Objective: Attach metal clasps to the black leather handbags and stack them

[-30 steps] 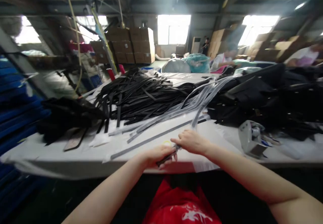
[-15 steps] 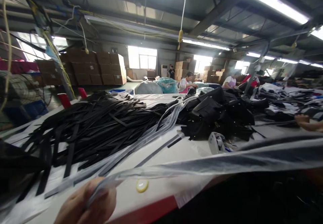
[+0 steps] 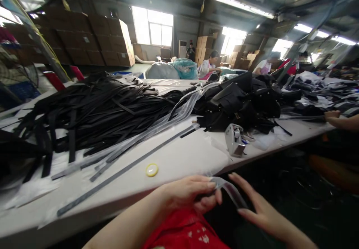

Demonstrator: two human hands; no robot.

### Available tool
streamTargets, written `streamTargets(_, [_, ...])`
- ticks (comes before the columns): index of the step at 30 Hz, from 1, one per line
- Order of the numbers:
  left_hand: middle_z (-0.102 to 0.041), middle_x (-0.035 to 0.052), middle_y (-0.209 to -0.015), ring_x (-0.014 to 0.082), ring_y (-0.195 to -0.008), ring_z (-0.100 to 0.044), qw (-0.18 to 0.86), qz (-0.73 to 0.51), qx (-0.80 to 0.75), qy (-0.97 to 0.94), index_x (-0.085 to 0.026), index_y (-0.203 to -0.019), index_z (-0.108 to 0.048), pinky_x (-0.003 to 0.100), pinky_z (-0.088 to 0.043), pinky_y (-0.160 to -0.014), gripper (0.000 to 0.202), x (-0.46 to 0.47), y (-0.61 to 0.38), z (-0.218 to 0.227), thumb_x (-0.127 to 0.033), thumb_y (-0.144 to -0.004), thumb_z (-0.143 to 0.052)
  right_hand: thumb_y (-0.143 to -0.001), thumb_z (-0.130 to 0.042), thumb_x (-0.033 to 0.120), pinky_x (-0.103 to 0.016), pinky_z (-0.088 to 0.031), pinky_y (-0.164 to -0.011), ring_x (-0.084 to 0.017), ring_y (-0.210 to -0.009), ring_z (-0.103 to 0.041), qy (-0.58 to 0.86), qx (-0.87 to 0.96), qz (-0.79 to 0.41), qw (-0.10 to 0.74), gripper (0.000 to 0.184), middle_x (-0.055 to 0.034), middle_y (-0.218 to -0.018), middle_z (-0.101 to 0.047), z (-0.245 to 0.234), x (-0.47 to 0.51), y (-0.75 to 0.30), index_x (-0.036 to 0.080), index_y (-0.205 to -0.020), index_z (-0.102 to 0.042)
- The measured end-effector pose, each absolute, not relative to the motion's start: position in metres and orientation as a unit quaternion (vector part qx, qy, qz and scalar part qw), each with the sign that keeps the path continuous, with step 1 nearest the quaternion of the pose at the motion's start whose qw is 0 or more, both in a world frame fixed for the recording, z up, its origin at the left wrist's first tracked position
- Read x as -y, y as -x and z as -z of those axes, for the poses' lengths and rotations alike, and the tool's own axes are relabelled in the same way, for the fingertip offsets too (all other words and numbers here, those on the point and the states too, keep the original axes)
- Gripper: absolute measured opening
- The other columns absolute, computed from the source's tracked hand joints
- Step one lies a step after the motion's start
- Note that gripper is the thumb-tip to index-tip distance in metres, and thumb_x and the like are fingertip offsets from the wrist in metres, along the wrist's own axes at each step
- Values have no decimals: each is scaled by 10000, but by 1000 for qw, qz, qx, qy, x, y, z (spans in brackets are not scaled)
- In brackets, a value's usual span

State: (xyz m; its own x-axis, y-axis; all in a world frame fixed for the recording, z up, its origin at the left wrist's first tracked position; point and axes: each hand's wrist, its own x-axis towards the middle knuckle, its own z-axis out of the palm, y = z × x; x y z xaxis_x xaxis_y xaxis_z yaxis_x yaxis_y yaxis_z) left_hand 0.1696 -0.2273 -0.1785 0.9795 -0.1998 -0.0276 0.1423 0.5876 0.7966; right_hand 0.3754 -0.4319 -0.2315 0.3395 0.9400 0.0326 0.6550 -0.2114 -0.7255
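Just beyond the table's front edge, my left hand [image 3: 198, 193] pinches the end of a clear plastic sleeve [image 3: 231, 193] between thumb and fingers. The sleeve bends over to the right and down, and its lower part is lost in the dark. My right hand [image 3: 256, 206] is beside it, thumb and fingers apart around the sleeve without closing on it. On the white table [image 3: 179, 159] lie a long dark strip in clear plastic [image 3: 126, 168] and a small yellow-rimmed disc [image 3: 152, 169].
A heap of black straps [image 3: 98, 110] covers the table's left. Black leather-like pieces [image 3: 238, 99] are piled right of centre, near a white and silver device [image 3: 235, 140]. A co-worker's hand [image 3: 332, 115] rests at the right. Cartons [image 3: 92, 39] are stacked behind.
The long sleeve stretched across the view now hangs in a short bend. My left hand has moved right, my right hand has come into view, and the view has tilted down.
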Motion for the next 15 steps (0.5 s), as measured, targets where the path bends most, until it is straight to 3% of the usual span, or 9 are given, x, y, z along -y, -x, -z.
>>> streamTargets(1, [-374, -39, -578, 56, -431, -279, 899, 50, 19, -434, -105, -903, -608, 198, -218, -424, 355, 232, -180, 178, -452, -859, -544, -794, -551, 628, -420, -508, -882, -303, -1034, -632, 715, 506, -298, 379, 552, -117, -1084, -674, 252, 413, -351, 229, -1168, -625])
streamTargets(2, [-407, -28, -609, 62, -452, -328, 901, -22, -11, -434, -119, -922, -611, 198, -277, -450, 372, 235, -190, 180, -479, -859, -542, -850, -422, 663, -361, -538, -726, -251, -804, -674, 685, 467, -380, 409, 550, -97, -833, -696, 269, 397, -325, 191, -965, -679])
streamTargets(3, [-442, -13, -643, 77, -493, -391, 886, -104, -52, -449, -136, -933, -612, 207, -341, -497, 386, 235, -199, 183, -506, -858, -535, -853, -359, 702, -294, -496, -534, -185, -548, -614, 657, 423, -448, 434, 606, -57, -620, -639, 280, 387, -301, 177, -851, -660])
streamTargets(5, [-512, 27, -717, 138, -639, -505, 799, -232, -135, -538, -173, -944, -612, 261, -432, -634, 393, 232, -211, 195, -544, -854, -518, -837, -393, 712, -203, -334, -375, -93, -351, -430, 583, 393, -545, 456, 582, 4, -483, -548, 286, 378, -273, 176, -807, -618])
streamTargets(8, [-557, 75, -764, 226, -778, -540, 598, -251, -198, -735, -222, -881, -613, 354, -433, -758, 375, 229, -213, 229, -580, -833, -512, -802, -574, 602, -167, -219, -343, -48, -309, -314, 535, 380, -552, 514, 430, 48, -430, -484, 266, 384, -297, 172, -798, -591])
streamTargets(11, [-539, 79, -690, 219, -680, -516, 492, -173, -141, -841, -223, -694, -583, 368, -396, -726, 476, 232, -212, 267, -635, -852, -405, -751, -649, 531, -175, -184, -345, -33, -306, -223, 592, 349, -453, 567, 378, 77, -389, -393, 242, 394, -368, 171, -695, -545])
streamTargets(13, [-485, 46, -598, 180, -568, -462, 523, -88, -49, -846, -213, -623, -550, 331, -357, -601, 586, 237, -220, 283, -720, -829, -343, -728, -659, 508, -205, -309, -387, -67, -355, -342, 672, 366, -351, 540, 350, 45, -454, -462, 235, 397, -407, 170, -698, -573])
streamTargets(15, [-396, 7, -515, 128, -456, -350, 585, -19, -11, -811, -200, -571, -497, 301, -267, -488, 673, 245, -234, 285, -826, -750, -330, -695, -691, 421, -310, -501, -627, -172, -621, -585, 737, 408, -229, 488, 300, -40, -728, -639, 234, 398, -423, 177, -867, -658])
